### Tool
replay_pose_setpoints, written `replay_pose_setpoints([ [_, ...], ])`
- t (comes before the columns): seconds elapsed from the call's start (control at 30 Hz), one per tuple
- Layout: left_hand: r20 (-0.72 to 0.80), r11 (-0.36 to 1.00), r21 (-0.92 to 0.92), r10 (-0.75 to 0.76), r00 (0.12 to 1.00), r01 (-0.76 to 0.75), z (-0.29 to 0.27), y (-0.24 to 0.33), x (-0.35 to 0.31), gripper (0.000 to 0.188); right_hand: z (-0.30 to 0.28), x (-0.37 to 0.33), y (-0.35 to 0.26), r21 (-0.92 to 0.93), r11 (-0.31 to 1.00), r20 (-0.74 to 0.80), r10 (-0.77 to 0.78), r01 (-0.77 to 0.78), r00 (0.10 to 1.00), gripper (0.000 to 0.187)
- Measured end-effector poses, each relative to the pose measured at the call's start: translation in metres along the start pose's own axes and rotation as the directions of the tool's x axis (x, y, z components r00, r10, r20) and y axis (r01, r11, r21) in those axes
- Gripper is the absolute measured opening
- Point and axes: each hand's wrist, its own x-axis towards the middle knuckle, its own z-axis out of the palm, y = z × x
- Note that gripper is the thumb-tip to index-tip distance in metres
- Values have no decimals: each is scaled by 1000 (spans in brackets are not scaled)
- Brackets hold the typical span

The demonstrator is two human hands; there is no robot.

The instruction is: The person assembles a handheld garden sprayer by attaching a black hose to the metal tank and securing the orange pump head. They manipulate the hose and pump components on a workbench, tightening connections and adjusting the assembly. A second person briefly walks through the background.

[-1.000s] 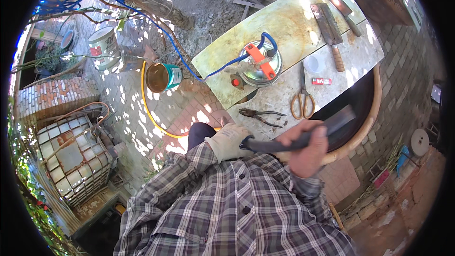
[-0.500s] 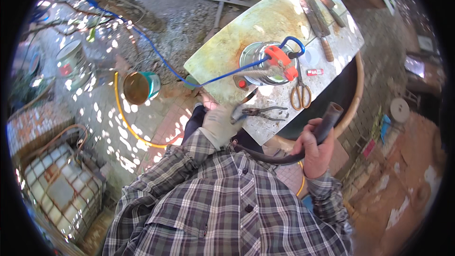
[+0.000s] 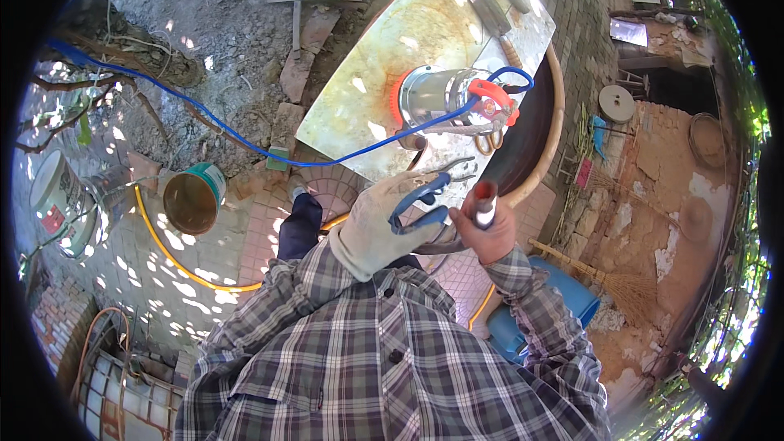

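My right hand (image 3: 490, 234), bare, grips a dark rubber hose near its open end (image 3: 484, 194), which points up at me. Beside it, my left hand (image 3: 384, 224) wears a pale work glove with blue-coated fingertips. Its thumb and fingers are apart, close to the hose, with nothing visible between them. A stretch of hose (image 3: 438, 246) shows below the two hands. Just beyond the glove, pliers (image 3: 461, 165) lie on the tabletop (image 3: 351, 106). There a steel pump (image 3: 437, 94) with red-orange ends lies tilted, a blue cord (image 3: 400, 136) running from it. Scissor handles (image 3: 490, 144) show past it.
A cleaver (image 3: 488, 12) lies at the table's far end. Under the table stands a large round vat (image 3: 555, 131). Left are a green bucket (image 3: 214, 182) and a yellow hose (image 3: 175, 265); right, a blue barrel (image 3: 563, 290) and a straw broom (image 3: 625, 282).
My gloved left hand has moved right, from beside the pliers to the hose. My right hand has brought the hose end lower and leftward. The pump now looks tilted, and the view has shifted.
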Motion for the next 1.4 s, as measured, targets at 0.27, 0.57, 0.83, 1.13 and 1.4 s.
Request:
replay_pose_setpoints([
  [0.27, 162, 936, 163, 287, 944, -313, -24, 28, -2, 43, 25, -19, -7, -185, 951, 131, -227, 248, 965, 31],
  [0.57, 114, 845, 497, 161, 980, -196, -31, 20, -4, 30, 61, -21, -14, 136, 990, 152, 27, -48, 988, 33],
  [0.83, 93, 989, -91, -109, 990, 117, -18, 19, 9, 28, 65, -21, -24, 1, 987, -16, 163, -163, 986, 33],
  [1.13, 8, 984, -15, -178, 984, 179, -47, 107, 81, 25, 119, -51, 68, 456, 850, 57, 267, -264, 962, 18],
  [1.4, -131, 913, -396, -156, 979, 92, -94, 55, 37, 20, 74, -64, 156, -101, 989, -43, 101, -105, 994, 22],
])
